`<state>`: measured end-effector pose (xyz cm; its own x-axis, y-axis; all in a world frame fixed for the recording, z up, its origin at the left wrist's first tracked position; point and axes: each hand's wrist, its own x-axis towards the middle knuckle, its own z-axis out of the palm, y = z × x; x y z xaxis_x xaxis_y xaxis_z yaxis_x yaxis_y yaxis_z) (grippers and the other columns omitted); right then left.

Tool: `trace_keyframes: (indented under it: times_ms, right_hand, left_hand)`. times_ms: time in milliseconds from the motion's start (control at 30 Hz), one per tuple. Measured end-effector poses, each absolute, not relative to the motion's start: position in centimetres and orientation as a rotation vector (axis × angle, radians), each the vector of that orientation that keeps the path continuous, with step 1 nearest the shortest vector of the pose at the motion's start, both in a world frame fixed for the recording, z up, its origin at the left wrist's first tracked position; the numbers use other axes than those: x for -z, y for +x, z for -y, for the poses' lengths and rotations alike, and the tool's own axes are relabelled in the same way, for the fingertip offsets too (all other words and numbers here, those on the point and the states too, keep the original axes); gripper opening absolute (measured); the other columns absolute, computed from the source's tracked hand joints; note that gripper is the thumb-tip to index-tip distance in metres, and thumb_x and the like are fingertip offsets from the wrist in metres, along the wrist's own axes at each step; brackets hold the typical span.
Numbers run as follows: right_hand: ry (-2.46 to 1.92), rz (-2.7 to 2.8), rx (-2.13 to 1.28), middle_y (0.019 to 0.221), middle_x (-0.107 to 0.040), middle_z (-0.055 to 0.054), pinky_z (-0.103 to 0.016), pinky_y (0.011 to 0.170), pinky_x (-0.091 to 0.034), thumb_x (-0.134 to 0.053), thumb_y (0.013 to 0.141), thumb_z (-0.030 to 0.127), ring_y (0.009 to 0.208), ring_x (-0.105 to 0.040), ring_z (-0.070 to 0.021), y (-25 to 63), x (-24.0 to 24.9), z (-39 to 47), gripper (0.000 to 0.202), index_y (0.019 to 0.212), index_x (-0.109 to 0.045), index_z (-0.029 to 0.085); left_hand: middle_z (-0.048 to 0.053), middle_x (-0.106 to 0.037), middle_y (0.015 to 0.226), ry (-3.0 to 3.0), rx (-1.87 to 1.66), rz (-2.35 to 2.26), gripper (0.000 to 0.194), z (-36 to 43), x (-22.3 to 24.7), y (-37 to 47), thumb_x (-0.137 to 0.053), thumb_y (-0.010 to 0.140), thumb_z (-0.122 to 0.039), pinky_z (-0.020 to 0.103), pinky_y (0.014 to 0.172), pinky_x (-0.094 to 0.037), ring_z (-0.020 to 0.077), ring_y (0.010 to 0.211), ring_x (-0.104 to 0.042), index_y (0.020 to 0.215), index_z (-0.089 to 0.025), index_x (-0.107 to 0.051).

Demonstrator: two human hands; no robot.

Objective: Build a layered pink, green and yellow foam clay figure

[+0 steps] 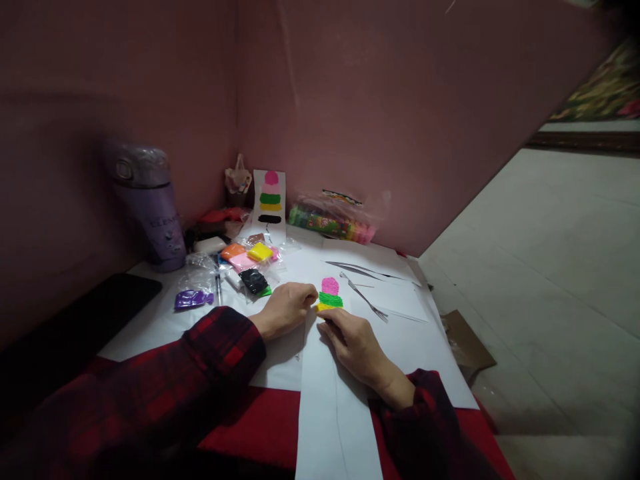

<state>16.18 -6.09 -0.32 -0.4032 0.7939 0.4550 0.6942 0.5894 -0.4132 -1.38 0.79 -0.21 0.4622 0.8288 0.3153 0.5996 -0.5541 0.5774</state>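
A long white paper strip [320, 400] lies on the table, with pink clay [330, 286], green clay [331, 299] and yellow clay [325, 307] stacked flat near its far end. My left hand [290, 308] is curled at the left edge of the green and yellow clay, its fingers bent together; whatever they pinch is too small to name. From the right, my right hand [357, 343] touches the yellow clay with its index finger, thumb tucked below. Just right of the clay rests a metal fork [365, 298].
Clay packets, including yellow [260, 251], black [253, 281] and purple [193, 299], lie at the left. Behind them stand a purple bottle [155, 213] and a card with coloured bands [270, 217]. A plastic pack [333, 220] leans at the wall.
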Motion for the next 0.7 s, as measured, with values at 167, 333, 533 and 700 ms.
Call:
trace_keyframes:
  times_ms: [167, 333, 533, 700]
  right_hand:
    - [-1.172, 2.209, -0.197, 0.093, -0.071, -0.008, -0.031, 0.069, -0.051, -0.052, 0.09, 0.014, 0.079, -0.067, -0.0205, 16.14, 0.23, 6.18, 0.018, 0.104, -0.063, 0.019]
    - [-1.2, 2.24, -0.193, 0.091, -0.07, -0.008, -0.032, 0.069, -0.05, -0.051, 0.09, 0.013, 0.078, -0.066, -0.0208, 16.1, 0.08, 6.26, 0.019, 0.104, -0.062, 0.018]
    - [-1.221, 2.289, -0.161, 0.088, -0.069, -0.007, -0.031, 0.068, -0.049, -0.051, 0.09, 0.014, 0.077, -0.064, -0.0212, 16.04, -0.01, 6.31, 0.019, 0.105, -0.062, 0.018]
    - [-1.232, 2.31, -0.138, 0.088, -0.068, -0.007, -0.03, 0.066, -0.047, -0.051, 0.09, 0.013, 0.075, -0.064, -0.0206, 16.0, -0.06, 6.31, 0.019, 0.104, -0.062, 0.018]
  left_hand:
    - [0.004, -0.069, 0.077, 2.321, -0.819, -1.202, 0.019, -0.76, 0.19, -1.39, -0.051, 0.078, -0.013, 0.026, 0.07, -0.042, 0.0172, 0.076, -0.062, 0.081, -0.019, -0.069]
    - [0.004, -0.069, 0.077, 2.309, -0.813, -1.188, 0.021, -0.75, 0.13, -1.4, -0.05, 0.078, -0.013, 0.026, 0.071, -0.043, 0.0175, 0.077, -0.062, 0.082, -0.019, -0.07]
    - [0.004, -0.07, 0.078, 2.29, -0.844, -1.208, 0.022, -0.71, 0.23, -1.33, -0.051, 0.077, -0.012, 0.026, 0.071, -0.044, 0.0174, 0.078, -0.062, 0.084, -0.02, -0.07]
    - [0.005, -0.07, 0.08, 2.321, -0.831, -1.202, 0.022, -0.81, 0.29, -1.3, -0.05, 0.079, -0.011, 0.026, 0.071, -0.044, 0.0176, 0.078, -0.063, 0.083, -0.019, -0.07]
